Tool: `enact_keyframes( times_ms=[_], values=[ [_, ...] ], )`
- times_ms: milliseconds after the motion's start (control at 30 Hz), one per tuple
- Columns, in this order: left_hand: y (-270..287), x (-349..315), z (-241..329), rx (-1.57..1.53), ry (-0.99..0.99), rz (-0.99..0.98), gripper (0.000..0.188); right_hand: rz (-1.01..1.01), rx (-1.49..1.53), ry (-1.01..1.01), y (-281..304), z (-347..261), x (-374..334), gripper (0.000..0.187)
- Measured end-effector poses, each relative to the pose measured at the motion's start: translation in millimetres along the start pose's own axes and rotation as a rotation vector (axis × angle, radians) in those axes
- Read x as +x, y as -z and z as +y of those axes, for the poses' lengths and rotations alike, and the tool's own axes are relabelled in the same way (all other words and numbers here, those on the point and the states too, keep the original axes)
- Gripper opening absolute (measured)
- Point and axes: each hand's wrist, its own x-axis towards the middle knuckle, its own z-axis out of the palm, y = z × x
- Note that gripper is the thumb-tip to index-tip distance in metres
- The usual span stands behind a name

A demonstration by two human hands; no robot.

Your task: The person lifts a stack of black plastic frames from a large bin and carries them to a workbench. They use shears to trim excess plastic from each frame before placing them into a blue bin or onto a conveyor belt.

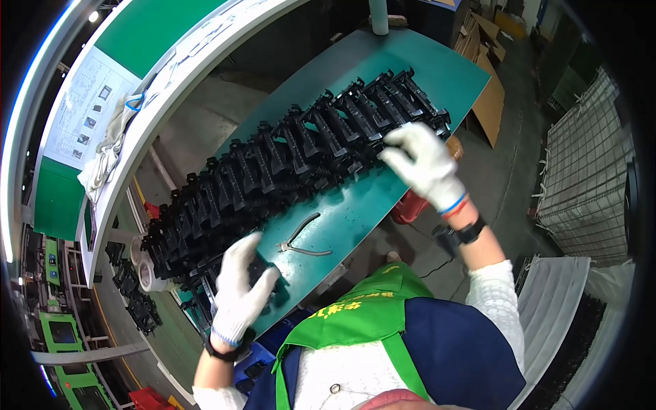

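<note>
Black moulded plastic parts (294, 147) stand in a long, tightly packed row across the green tabletop (369, 195). My right hand (424, 164), in a white knit glove, is over the row's right end, thumb and fingers apart. Its fingertips are close to the parts; contact is unclear. My left hand (236, 290), gloved too, is over the table's near left side, fingers spread from the thumb. A dark shape (260, 272), perhaps another black part, lies between thumb and fingers. Between my hands a pair of cutting pliers (298, 240) rests with its handles spread.
Rolls of tape (147, 270) sit at the row's left end. More black parts (140, 301) lie lower left. A curved white rail (198, 61) with a cloth (113, 147) is on the left. Flattened cardboard (488, 102) and a mesh-sided container (581, 157) stand right.
</note>
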Motion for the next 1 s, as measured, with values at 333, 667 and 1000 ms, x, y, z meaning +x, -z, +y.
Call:
enact_keyframes(
  times_ms=[333,667,1000],
  values=[
    [-146.7,214.1,72.5,0.298,-0.119,-0.017,0.096,-0.417,-0.356,-0.58,68.8,151.3,121.4,0.082],
    [-177.1,271.4,85.8,0.498,0.143,-0.066,0.098,-0.586,-0.272,-0.597,32.3,205.7,139.8,0.097],
    [-170.8,262.5,90.9,0.484,0.246,-0.058,0.094,-0.582,0.404,-0.686,2.4,209.9,126.9,0.082]
  ],
)
